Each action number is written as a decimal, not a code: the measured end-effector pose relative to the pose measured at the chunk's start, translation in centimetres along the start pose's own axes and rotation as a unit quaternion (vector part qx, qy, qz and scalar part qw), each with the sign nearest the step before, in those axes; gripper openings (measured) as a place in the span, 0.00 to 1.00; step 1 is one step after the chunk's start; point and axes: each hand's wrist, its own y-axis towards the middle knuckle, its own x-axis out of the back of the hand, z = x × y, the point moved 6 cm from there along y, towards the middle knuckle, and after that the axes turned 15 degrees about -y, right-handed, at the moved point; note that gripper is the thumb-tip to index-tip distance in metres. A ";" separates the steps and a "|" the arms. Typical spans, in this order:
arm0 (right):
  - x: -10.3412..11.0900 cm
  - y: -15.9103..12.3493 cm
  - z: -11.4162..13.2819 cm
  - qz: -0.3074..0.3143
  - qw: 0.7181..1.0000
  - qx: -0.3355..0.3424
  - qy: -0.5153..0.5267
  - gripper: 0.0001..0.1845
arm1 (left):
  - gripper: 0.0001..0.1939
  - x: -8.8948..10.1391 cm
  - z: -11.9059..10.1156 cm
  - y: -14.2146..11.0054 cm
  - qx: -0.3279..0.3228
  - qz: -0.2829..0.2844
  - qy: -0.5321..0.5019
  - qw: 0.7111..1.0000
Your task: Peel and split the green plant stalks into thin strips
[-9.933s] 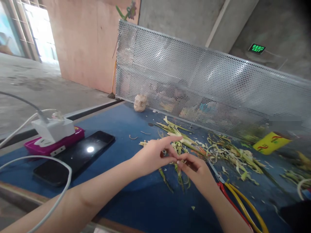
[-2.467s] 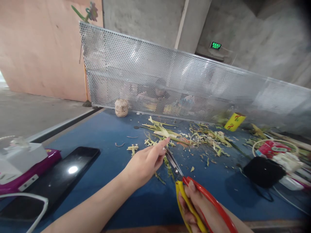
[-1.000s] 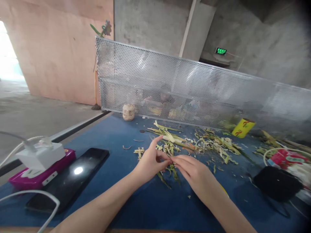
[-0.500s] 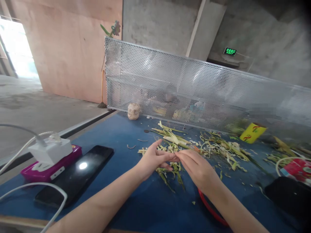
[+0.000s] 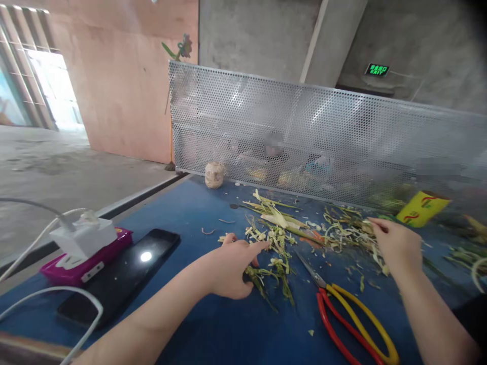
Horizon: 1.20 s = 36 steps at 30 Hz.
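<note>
My left hand (image 5: 234, 263) is over the left edge of a small heap of pale green plant pieces (image 5: 279, 235), its fingers apart and the forefinger stretched toward them. It grips nothing that I can see. Further right, my right hand (image 5: 397, 248) has thumb and fingers pinched together at the edge of a second pile of stringy plant scraps (image 5: 342, 228). What sits in the pinch is too small to make out. Between the hands lies a pair of scissors (image 5: 323, 289) with one red and one yellow handle, blades toward the heap.
Long pale leaf strips (image 5: 279, 218) lie behind the heap. A black phone (image 5: 125, 274) and a purple power strip (image 5: 83, 274) with a white plug and cables are at left. A perforated metal screen (image 5: 258, 116) borders the table's back, near a wrapped roll (image 5: 214, 175) and a yellow packet (image 5: 424, 208).
My hands, fingertips together over the heap before, are now apart. The right hand has moved right to the scrap pile, uncovering the scissors. The left stays by the heap, fingers lowered.
</note>
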 end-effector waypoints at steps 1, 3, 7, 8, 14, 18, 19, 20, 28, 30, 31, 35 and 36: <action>-0.5 -0.1 -0.9 0.003 0.999 -0.013 -0.032 0.19 | 0.35 -0.1 0.0 0.1 -0.004 0.009 0.004 1.000; -1.1 -0.3 -1.6 0.014 0.996 -0.010 -0.082 0.18 | 0.33 -0.1 0.1 0.3 -0.011 0.015 -0.009 1.000; -1.9 -0.4 -1.7 0.084 0.990 -0.023 -0.113 0.15 | 0.23 0.9 0.6 1.0 0.011 -0.039 -0.079 0.996; -1.8 -0.4 -1.9 0.096 0.988 -0.039 -0.116 0.16 | 0.21 1.1 0.7 1.1 0.024 -0.052 -0.121 0.991; -1.0 -0.8 -2.8 0.078 0.987 -0.071 -0.123 0.15 | 0.21 0.6 1.4 2.0 0.092 -0.080 -0.410 0.904; -1.1 -0.8 -2.0 0.083 0.988 -0.064 -0.113 0.16 | 0.19 0.3 2.4 2.0 0.135 -0.116 -0.480 0.859; -1.2 -0.7 -1.5 0.100 0.987 -0.060 -0.107 0.15 | 0.18 0.3 2.6 1.9 0.142 -0.123 -0.489 0.852; -1.1 -0.6 -0.6 0.117 0.988 -0.044 -0.096 0.15 | 0.18 0.4 2.7 1.9 0.145 -0.128 -0.494 0.847; 1.2 -4.4 6.6 0.282 0.949 0.141 -0.002 0.12 | 0.17 0.1 4.1 2.2 0.171 -0.158 -0.511 0.828; 2.1 -7.4 6.7 0.302 0.939 0.162 -0.007 0.14 | 0.16 0.0 4.6 1.9 0.185 -0.176 -0.510 0.821; 2.6 -9.0 6.6 0.303 0.937 0.174 -0.013 0.14 | 0.16 0.0 4.8 1.8 0.191 -0.185 -0.507 0.820; 4.6 -14.1 5.4 0.272 0.946 0.175 -0.025 0.14 | 0.15 0.1 4.7 1.6 0.181 -0.209 -0.510 0.815; 4.9 -14.9 5.2 0.264 0.947 0.180 -0.029 0.13 | 0.15 0.3 4.5 1.5 0.170 -0.217 -0.510 0.815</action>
